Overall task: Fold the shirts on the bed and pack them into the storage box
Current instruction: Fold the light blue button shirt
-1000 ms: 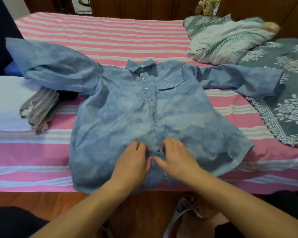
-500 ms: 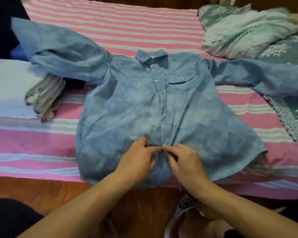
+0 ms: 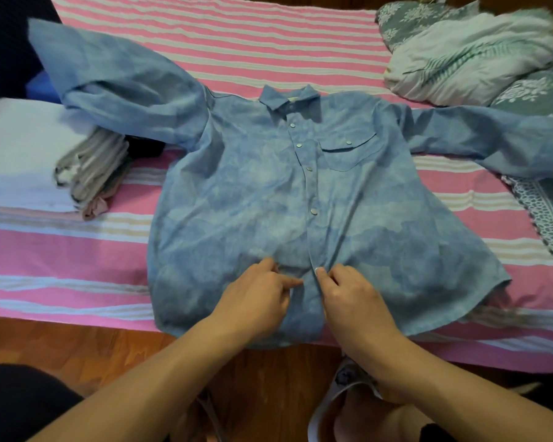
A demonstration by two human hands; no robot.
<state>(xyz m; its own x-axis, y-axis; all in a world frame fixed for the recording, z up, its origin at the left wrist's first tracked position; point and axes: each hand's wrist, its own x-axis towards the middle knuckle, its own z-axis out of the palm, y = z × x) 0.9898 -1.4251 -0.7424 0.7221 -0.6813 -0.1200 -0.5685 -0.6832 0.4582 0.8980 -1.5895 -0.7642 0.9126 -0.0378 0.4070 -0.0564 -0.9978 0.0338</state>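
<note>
Head cam: blue shirt (image 3: 253, 199) flat, unfolded.
Left hand (image 3: 256, 298) and right hand (image 3: 351, 295) both pinch its placket; folding and boxing all left, I'd say.

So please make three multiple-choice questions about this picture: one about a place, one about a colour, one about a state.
1. Where does the pile of folded clothes lie?
A. left of the shirt
B. on the pillow
C. on the floor

2. What colour is the shirt?
A. white
B. blue
C. black

3. How does the shirt lie?
A. folded in half
B. rolled up
C. spread flat, front up

Answers:
1 A: the folded clothes lie under the shirt's left-side sleeve.
2 B: the shirt is mottled blue.
3 C: both sleeves are out, while the left hand and the right hand pinch its front near the hem.
</note>
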